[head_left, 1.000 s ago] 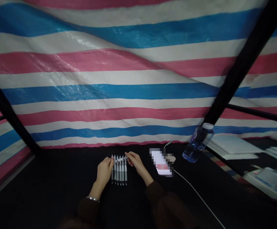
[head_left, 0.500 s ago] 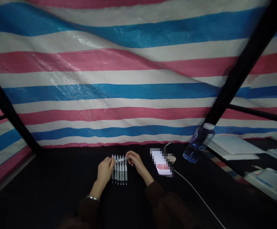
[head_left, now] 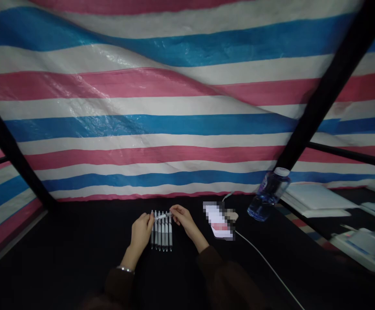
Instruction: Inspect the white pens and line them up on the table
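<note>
Pinching a slim pen (head_left: pixel 163 216) crosswise, the right hand (head_left: pixel 181 217) holds it over the top of a tight row of grey pens (head_left: pixel 161 234) on the black table (head_left: pixel 77 258); the left hand (head_left: pixel 141 230) sits just beside, fingers at the row's end as if steadying it, its grip unclear.

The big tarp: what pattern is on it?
The tarp has blue, white and pink horizontal stripes, clearest in the head view.

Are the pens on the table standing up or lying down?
Lying down: the grey pens rest flat, side by side in a row, on the black table.
</note>
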`<action>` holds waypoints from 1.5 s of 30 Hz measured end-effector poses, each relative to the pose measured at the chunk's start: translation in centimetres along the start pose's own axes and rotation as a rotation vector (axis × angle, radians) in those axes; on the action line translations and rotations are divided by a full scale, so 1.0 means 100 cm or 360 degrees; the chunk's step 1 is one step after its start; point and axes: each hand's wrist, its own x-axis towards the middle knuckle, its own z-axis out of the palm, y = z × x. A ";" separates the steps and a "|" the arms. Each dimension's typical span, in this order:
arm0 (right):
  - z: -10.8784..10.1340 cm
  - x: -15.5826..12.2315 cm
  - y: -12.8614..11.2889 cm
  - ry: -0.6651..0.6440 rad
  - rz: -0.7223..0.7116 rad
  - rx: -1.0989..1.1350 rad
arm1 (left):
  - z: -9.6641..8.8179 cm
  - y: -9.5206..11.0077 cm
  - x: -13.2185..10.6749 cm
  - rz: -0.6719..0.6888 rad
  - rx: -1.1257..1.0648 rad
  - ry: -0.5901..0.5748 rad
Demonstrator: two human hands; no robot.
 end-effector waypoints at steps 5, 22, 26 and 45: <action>0.000 0.002 0.001 -0.0021 0.0034 -0.0011 | 0.001 0.000 0.000 0.0003 -0.0018 -0.0009; 0.000 0.001 0.000 -0.0038 -0.0002 0.0007 | 0.000 0.000 0.000 -0.0046 -0.0033 -0.0042; 0.002 -0.002 -0.003 -0.0031 0.0050 -0.0138 | 0.000 0.001 0.000 -0.0052 -0.0028 -0.0035; 0.002 -0.001 -0.002 -0.0064 0.0035 -0.0102 | 0.000 0.001 0.000 -0.0054 -0.0017 -0.0041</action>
